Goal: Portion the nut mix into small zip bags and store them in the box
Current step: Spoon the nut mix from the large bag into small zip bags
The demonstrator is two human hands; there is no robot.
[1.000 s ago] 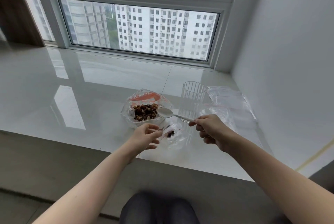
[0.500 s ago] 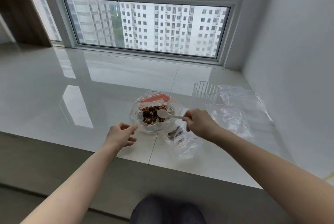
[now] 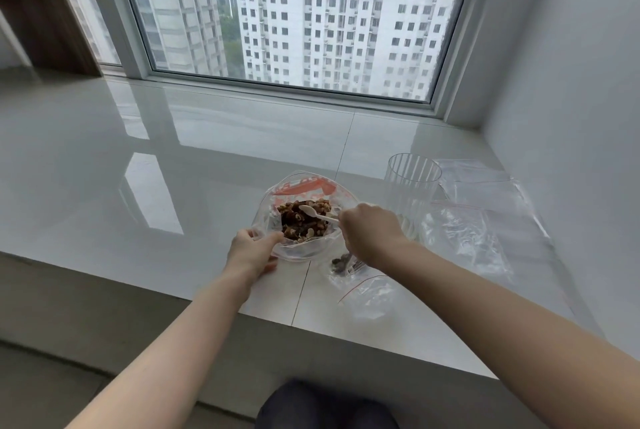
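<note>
One big clear bag (image 3: 304,248) with an orange strip at its far rim sits open on the white tiled worktop (image 3: 138,186), and the nut mix (image 3: 301,220) lies heaped inside it, brown pieces with a few pale ones. My left hand (image 3: 252,248) grips the near left edge of that bag, thumb hooked over the rim and the other fingers curled below it against the plastic. My right hand (image 3: 370,234) is closed round the handle of a white plastic spoon (image 3: 317,214), whose bowl lies on top of the nuts. Just beside the big bag, near my right wrist, a small zip bag (image 3: 360,286) with a red seal line lies on the worktop with a few dark nuts in its far end; my hand hides part of it. Behind my right hand stands a clear ribbed cup (image 3: 412,186), upright. To its right, against the grey wall (image 3: 571,116), several empty zip bags (image 3: 485,220) lie flat and overlapping. Beyond the worktop a wide window (image 3: 294,37) looks onto tall white apartment blocks, and a wooden shelf unit (image 3: 38,12) stands at the far left. My dark-clad knee (image 3: 325,408) shows at the bottom edge.
</note>
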